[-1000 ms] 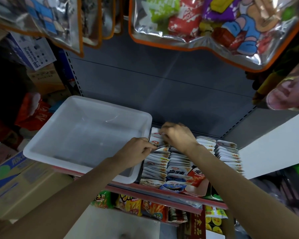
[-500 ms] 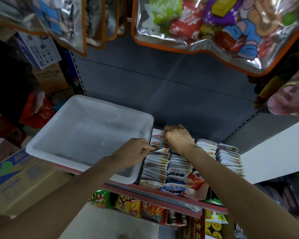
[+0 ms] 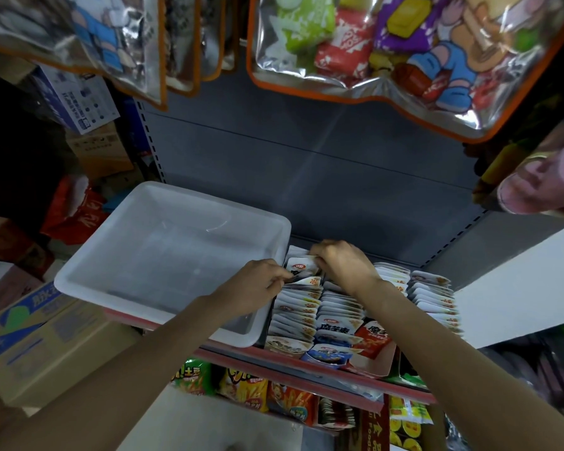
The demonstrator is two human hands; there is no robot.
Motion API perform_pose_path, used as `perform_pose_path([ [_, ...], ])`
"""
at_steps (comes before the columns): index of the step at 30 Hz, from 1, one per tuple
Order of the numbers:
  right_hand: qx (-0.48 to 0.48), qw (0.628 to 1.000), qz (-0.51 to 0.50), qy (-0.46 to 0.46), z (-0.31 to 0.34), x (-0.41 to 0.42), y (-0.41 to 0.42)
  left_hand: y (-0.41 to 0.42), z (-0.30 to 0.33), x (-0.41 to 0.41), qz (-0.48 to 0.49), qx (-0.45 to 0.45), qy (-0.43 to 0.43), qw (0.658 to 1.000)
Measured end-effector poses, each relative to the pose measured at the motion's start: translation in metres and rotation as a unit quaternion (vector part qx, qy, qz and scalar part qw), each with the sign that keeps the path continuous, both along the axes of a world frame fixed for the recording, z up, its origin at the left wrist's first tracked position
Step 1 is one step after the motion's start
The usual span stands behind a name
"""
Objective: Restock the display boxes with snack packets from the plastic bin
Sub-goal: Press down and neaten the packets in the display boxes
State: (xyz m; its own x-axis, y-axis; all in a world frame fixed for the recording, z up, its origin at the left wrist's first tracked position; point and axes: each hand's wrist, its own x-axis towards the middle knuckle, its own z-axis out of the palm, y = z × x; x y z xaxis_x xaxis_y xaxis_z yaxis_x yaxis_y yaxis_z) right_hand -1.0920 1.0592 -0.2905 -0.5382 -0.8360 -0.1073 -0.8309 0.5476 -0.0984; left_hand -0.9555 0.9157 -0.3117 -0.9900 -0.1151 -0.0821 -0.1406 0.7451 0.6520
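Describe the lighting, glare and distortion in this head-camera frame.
Head view: dim overall; bright glare on the hanging foil bags; wide-angle bending at the edges; the white bin and packets fairly sharp, the left hand and right hand slightly soft.

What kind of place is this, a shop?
Most likely a small shop: a metal shelf carries display boxes packed with snack packets, clear candy bags hang above, and cardboard cartons stand alongside.

Single head-worn wide-angle view, looking forward and down, close over shelf [image 3: 306, 369], hands nearest
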Motion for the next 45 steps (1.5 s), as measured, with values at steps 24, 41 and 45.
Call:
perform_pose_path([
  [24,0.024,0.994,-0.024,0.106,0.009,0.013,0.016,0.015,0.005,-0.019,0.154,0.045,0.029,0.987],
  [41,-0.139,0.99,-0.023,-0.02,-0.003,0.03,0.032,0.013,0.002,-0.012,0.067,-0.006,0.069,0.995],
  [45,-0.132,0.991,-0.02,-0.006,-0.003,0.031,0.024,0.008,0.011,-0.018,0.029,-0.026,0.03,0.999],
])
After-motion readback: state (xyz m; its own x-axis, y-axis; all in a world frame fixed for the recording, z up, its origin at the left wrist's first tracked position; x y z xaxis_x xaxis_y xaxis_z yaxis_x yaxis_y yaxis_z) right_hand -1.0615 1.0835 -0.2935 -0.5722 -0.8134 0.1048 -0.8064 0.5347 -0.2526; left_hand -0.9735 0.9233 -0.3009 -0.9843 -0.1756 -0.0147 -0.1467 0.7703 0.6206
